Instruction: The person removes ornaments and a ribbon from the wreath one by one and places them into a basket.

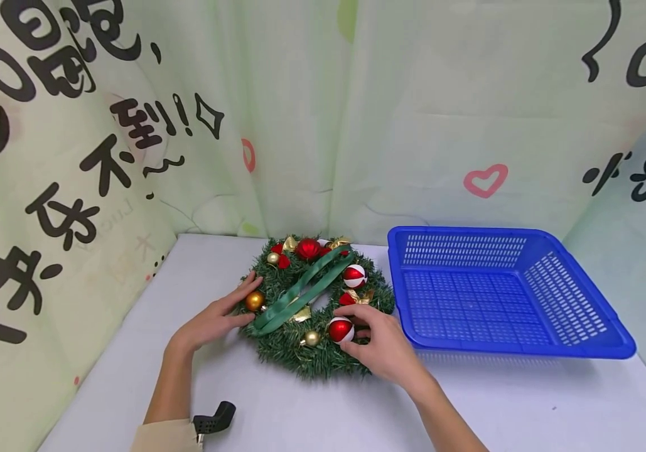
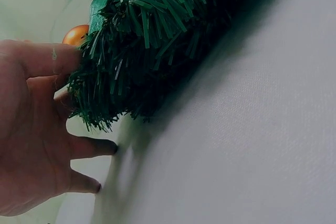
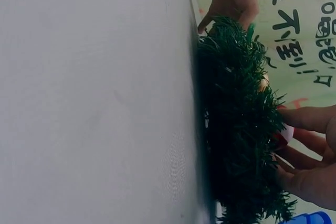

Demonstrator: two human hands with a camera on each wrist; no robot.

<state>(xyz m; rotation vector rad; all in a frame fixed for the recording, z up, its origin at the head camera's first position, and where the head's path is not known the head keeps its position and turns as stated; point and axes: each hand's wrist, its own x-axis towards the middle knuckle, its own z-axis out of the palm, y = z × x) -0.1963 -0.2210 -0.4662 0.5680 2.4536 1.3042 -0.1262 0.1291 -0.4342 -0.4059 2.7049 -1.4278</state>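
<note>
Wreath (image 1: 323, 363) is lying flat on the white surface (image 1: 277, 417), just beside a blue basket (image 1: 469, 344). Left hand (image 1: 215, 321) is touching the wreath's left edge, grip spread, near an orange-gold ball (image 1: 254, 301). Right hand (image 1: 382, 344): grip is pinching a red-and-white ball (image 1: 341, 329), near right side. Green ribbon (image 1: 277, 317) is crossing the middle.

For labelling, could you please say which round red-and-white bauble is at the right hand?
The lower red-and-white bauble, between thumb and fingers of the right hand; the upper bauble is untouched.
</note>
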